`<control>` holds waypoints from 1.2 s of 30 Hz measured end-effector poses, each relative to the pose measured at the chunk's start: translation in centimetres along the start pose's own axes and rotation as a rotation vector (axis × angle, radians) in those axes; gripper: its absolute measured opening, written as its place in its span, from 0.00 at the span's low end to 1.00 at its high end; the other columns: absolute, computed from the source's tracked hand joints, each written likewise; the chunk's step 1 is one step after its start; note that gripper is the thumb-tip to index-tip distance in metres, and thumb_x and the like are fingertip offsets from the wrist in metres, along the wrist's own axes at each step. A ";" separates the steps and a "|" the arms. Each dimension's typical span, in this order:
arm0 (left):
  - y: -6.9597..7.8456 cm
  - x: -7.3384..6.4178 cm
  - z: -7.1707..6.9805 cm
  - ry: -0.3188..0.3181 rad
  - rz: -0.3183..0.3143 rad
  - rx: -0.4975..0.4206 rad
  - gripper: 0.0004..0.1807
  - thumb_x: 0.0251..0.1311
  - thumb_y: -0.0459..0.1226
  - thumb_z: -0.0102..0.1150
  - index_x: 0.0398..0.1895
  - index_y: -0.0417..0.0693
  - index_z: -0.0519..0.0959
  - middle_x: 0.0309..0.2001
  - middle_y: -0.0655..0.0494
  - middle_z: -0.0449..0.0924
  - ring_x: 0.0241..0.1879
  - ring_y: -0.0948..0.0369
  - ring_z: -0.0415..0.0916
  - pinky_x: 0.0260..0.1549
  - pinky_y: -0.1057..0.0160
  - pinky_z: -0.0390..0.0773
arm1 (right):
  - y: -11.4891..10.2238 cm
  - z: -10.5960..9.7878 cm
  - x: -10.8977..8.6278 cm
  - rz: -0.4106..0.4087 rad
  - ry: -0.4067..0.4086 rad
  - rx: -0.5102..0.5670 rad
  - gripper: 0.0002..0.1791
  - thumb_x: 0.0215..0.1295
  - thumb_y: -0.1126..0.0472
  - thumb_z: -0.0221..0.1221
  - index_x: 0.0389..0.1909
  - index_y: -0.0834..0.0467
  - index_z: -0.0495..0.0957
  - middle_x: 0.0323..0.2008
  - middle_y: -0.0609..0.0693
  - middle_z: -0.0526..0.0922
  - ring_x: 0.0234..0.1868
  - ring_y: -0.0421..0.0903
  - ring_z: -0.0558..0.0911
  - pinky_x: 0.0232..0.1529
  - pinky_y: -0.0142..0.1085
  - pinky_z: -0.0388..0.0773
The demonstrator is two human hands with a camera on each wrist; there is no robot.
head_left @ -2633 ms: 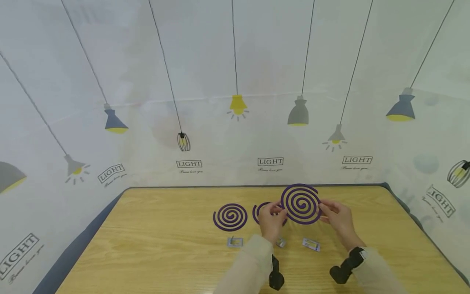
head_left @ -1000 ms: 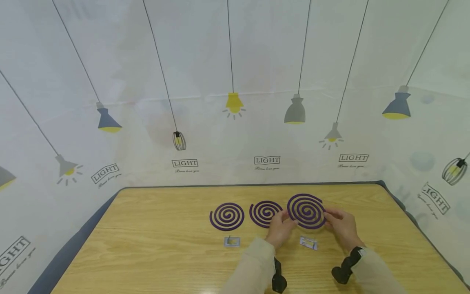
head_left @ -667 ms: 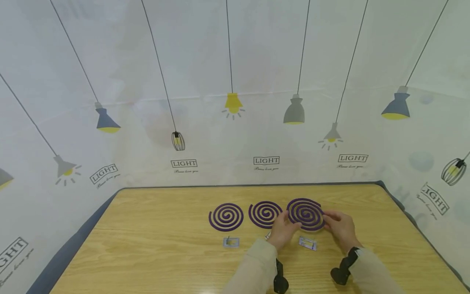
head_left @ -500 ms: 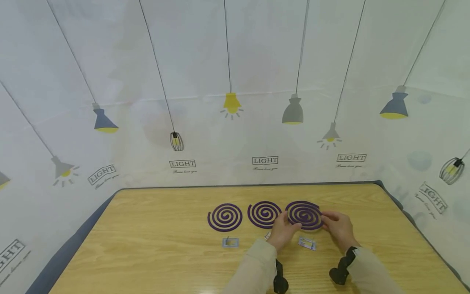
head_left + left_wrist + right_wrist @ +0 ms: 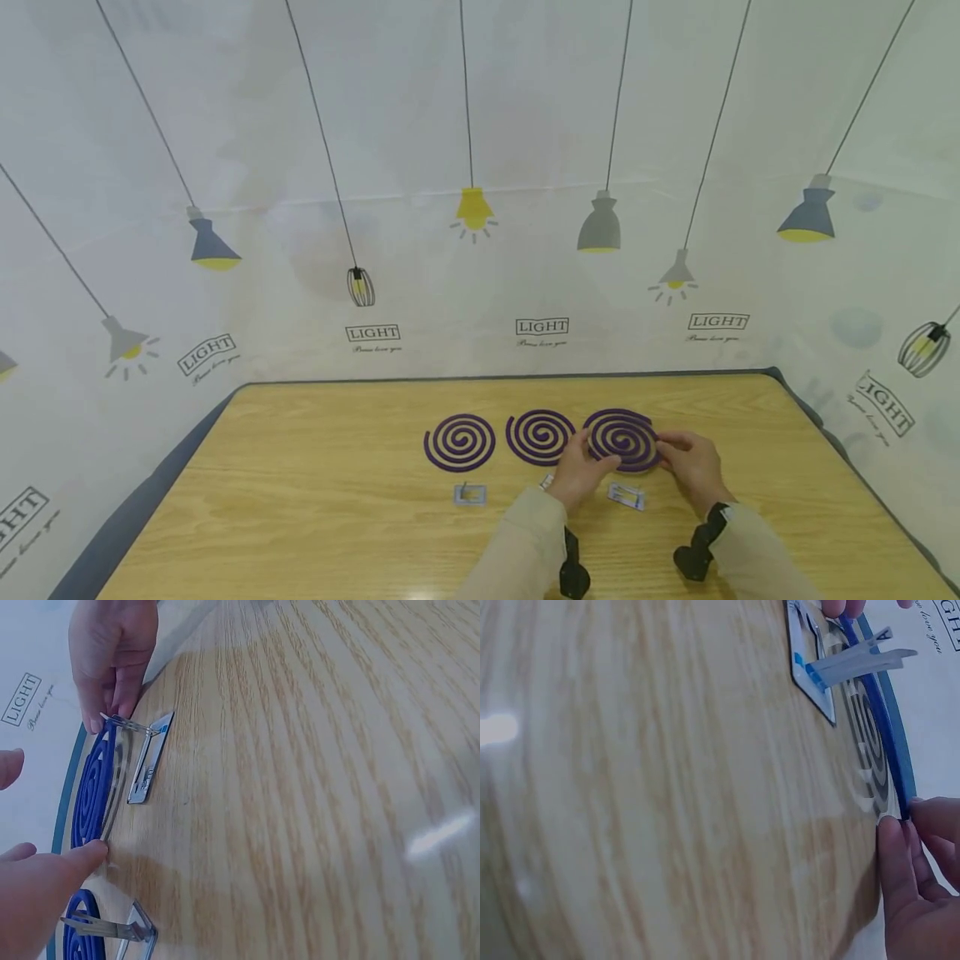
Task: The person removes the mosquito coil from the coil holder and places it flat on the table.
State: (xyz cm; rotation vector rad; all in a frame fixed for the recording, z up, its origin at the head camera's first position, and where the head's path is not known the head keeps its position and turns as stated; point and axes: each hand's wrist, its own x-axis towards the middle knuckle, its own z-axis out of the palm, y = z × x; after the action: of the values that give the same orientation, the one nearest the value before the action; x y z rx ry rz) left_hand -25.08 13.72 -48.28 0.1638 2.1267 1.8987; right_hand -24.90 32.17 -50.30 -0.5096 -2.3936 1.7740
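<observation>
A purple spiral mosquito coil [image 5: 621, 442] lies nearly level at the right end of a row of three. My left hand [image 5: 579, 473] holds its left near edge between thumb and fingers. On the opposite edge, my right hand [image 5: 692, 467] pinches the rim with its fingertips. The right wrist view shows the coil [image 5: 885, 727] close over the table, its dark spiral shadow under it. In front stands a small metal coil stand [image 5: 626, 496] with raised prongs. Another metal stand [image 5: 547, 482] is mostly hidden behind my left hand.
Two more purple coils, one at the left [image 5: 460, 442] and a middle coil [image 5: 540, 437], lie flat on the wooden table [image 5: 300, 500]. A third metal stand [image 5: 470, 494] sits before the left one. A lamp-printed backdrop [image 5: 420, 250] rises behind the table.
The held coil has come down from a tilted, raised position to nearly level close over the table, both hands lowering with it. Over the last half second it has barely moved.
</observation>
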 end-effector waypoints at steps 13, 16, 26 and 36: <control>0.6 -0.2 -0.4 -0.021 0.036 -0.022 0.30 0.52 0.37 0.60 0.59 0.41 0.63 0.58 0.41 0.63 0.57 0.47 0.61 0.54 0.53 0.66 | -0.1 -0.1 0.2 -0.001 -0.009 -0.054 0.19 0.59 0.67 0.52 0.48 0.76 0.68 0.43 0.69 0.73 0.28 0.36 0.76 0.29 0.24 0.76; 1.0 -0.4 -0.7 -0.048 0.064 -0.037 0.29 0.53 0.37 0.59 0.58 0.42 0.64 0.57 0.42 0.64 0.57 0.48 0.62 0.52 0.53 0.68 | 0.0 -0.2 0.3 -0.009 -0.013 -0.067 0.19 0.60 0.66 0.52 0.48 0.75 0.68 0.45 0.70 0.72 0.29 0.36 0.76 0.30 0.25 0.77; 1.6 -0.4 -1.2 -0.100 0.145 -0.027 0.24 0.55 0.37 0.57 0.55 0.43 0.68 0.54 0.45 0.68 0.53 0.50 0.67 0.49 0.60 0.71 | -1.1 -0.7 -0.2 -0.043 -0.092 -0.062 0.23 0.65 0.60 0.47 0.54 0.73 0.64 0.49 0.69 0.70 0.37 0.45 0.78 0.37 0.30 0.78; 2.5 -0.4 -3.3 -0.198 0.230 0.088 0.20 0.59 0.38 0.52 0.55 0.46 0.69 0.52 0.54 0.72 0.51 0.61 0.68 0.48 0.66 0.70 | 1.9 -0.1 2.5 -0.182 -0.148 0.033 0.33 0.57 0.43 0.54 0.52 0.67 0.68 0.40 0.49 0.78 0.36 0.32 0.77 0.38 0.25 0.76</control>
State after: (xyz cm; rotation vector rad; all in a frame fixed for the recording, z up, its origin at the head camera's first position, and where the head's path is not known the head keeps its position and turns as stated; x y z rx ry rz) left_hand -25.90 10.79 -45.47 0.6129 2.1322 1.8201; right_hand -26.86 33.63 -52.36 -0.1550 -2.4114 1.8247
